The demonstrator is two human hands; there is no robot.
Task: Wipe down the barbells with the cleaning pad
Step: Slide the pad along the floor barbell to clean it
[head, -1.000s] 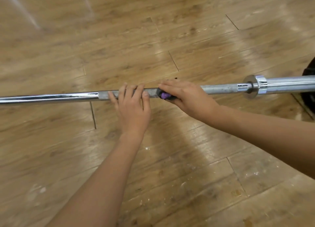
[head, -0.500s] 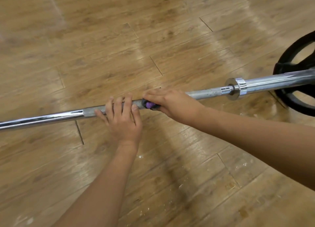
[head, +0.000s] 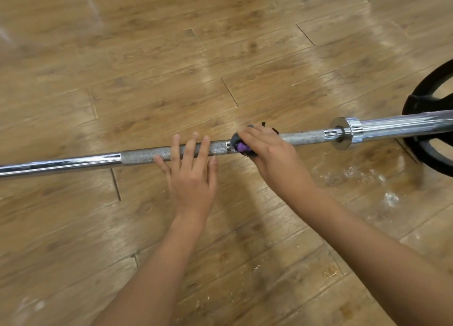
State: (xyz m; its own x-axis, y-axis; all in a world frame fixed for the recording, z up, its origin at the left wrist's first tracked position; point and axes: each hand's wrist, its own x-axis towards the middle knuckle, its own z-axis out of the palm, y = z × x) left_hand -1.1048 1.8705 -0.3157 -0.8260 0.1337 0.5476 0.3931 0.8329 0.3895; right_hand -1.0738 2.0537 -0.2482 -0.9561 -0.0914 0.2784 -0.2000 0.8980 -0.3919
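My right hand [head: 267, 151] is curled round the cleaning pad [head: 241, 147], a dark wad with a purple bit showing, clamping it onto the barbell [head: 73, 162] just right of the frame's centre. My left hand [head: 193, 176] lies just beside it to the left, fingers [head: 188, 146] straight and spread, laid flat across the rough grey grip part of the bar and holding nothing. The bar runs from the left edge, slightly below the middle, up to the right edge, lying on the wooden floor [head: 122, 56]. Right of the pad, its collar [head: 343, 133] widens into the thick shiny sleeve. A black weight plate [head: 414, 102] sits at the right edge. Pale specks mark the floor [head: 355, 173] below the sleeve.
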